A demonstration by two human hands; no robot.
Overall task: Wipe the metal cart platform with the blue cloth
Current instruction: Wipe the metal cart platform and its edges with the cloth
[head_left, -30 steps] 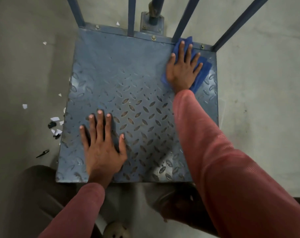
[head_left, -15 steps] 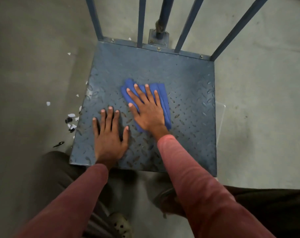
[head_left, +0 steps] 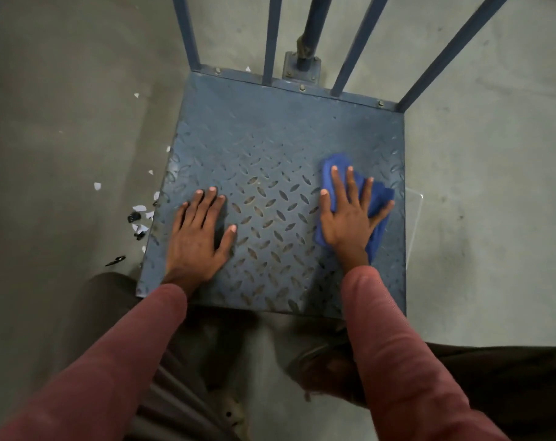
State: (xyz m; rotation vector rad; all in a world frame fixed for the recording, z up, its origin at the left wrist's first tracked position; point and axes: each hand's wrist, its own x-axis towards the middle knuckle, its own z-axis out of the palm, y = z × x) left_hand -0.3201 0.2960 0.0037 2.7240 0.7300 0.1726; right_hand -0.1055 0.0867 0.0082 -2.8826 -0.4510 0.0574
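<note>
1. Cart platform [head_left: 270, 138]: blue-grey metal plate with a raised diamond tread, seen from above. It sits on a grey concrete floor [head_left: 63, 122].
2. Blue cloth [head_left: 338, 162]: crumpled, lying on the platform close to its right edge, about midway between the far and near edges. Folds show past the fingertips and out to the right of the hand.
3. Right hand [head_left: 349, 218]: laid palm-down on the cloth. Grip wide: fingers straight and spread, thumb out to the left, pressing the cloth flat onto the plate and not curled round it.
4. Left hand [head_left: 197, 237]: palm-down on bare plate near the left edge, in the near half. Grip wide here too: fingers straight and close together, thumb angled right, holding nothing.
5. The two hands are well apart, with bare tread between them.
6. Both forearms are in red sleeves [head_left: 397, 361] coming in from the bottom.
7. Far edge: blue upright bars [head_left: 271, 39] rise from a bolted strip; a round post [head_left: 311, 23] stands just behind, on a small bolted base.
8. Floor beside the left edge: white paper scraps [head_left: 140, 207] and a few small dark bits [head_left: 133, 217].
9. Below the near edge: a shoe [head_left: 327, 367], dim and blurred.
</note>
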